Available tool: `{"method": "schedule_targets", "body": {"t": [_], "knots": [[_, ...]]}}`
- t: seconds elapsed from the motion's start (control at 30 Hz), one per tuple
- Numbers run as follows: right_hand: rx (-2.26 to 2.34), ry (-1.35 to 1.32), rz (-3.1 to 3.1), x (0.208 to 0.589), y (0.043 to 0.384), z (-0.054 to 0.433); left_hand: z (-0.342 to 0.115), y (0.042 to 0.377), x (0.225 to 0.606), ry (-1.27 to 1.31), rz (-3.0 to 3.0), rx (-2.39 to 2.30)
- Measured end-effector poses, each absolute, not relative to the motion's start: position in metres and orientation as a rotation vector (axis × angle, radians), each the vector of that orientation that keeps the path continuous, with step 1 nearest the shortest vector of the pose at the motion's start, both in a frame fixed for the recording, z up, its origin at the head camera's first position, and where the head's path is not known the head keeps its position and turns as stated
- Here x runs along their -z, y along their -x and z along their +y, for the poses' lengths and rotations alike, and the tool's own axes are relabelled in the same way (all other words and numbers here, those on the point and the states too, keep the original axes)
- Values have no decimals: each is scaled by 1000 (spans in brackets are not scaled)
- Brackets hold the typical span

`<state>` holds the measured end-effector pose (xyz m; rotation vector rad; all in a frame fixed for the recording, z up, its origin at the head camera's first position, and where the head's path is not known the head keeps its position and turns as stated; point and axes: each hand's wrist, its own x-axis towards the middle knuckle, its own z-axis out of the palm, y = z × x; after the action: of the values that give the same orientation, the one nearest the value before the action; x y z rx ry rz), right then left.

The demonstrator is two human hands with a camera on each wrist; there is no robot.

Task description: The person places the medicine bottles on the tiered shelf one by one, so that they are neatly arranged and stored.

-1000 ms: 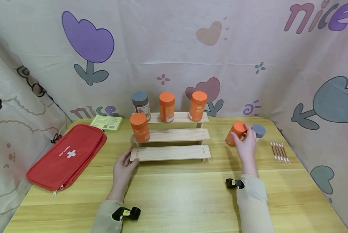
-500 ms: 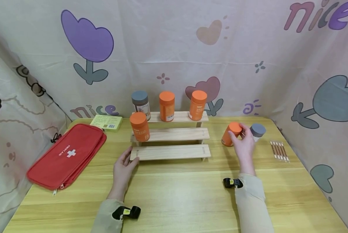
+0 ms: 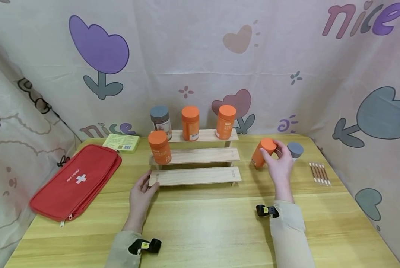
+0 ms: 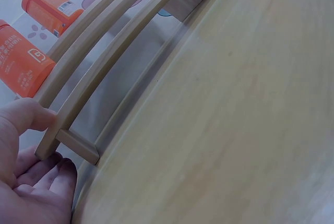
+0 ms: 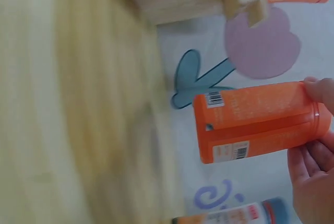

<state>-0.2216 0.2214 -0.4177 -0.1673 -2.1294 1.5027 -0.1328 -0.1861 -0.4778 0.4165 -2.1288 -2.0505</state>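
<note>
My right hand holds an orange pill bottle by its capped end, thumb on one side and fingers on the other. In the right wrist view the bottle hangs above the wooden table, its base and barcodes turned to the camera. The left hand grips the left end of the lowest step of a three-tier wooden stand. Seen from the left wrist, the plank end lies between thumb and fingers. One orange bottle stands on the middle step; several bottles, one grey-capped, line the top.
A grey-capped bottle stands just behind the right hand. Farther right lies a packet of cotton swabs. A red first-aid bag and a yellow-green box lie left of the stand. Printed cloth hangs behind the table.
The right hand has moved the orange bottle a little to the left, away from the grey-capped one, and raised it off the table. The left hand stays on the stand.
</note>
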Motion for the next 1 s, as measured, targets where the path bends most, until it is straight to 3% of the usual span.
{"method": "schedule_targets", "body": {"t": [0.5, 0.77, 1.0], "knots": [[-1535, -223, -1799, 372, 193, 179, -186, 134, 478, -431, -2110, 2069], [-1504, -467, -1900, 344, 175, 119, -186, 133, 478, -428, -2100, 2073], [-1533, -604, -1980, 363, 199, 86, -185, 132, 478, -413, -2108, 2055]]}}
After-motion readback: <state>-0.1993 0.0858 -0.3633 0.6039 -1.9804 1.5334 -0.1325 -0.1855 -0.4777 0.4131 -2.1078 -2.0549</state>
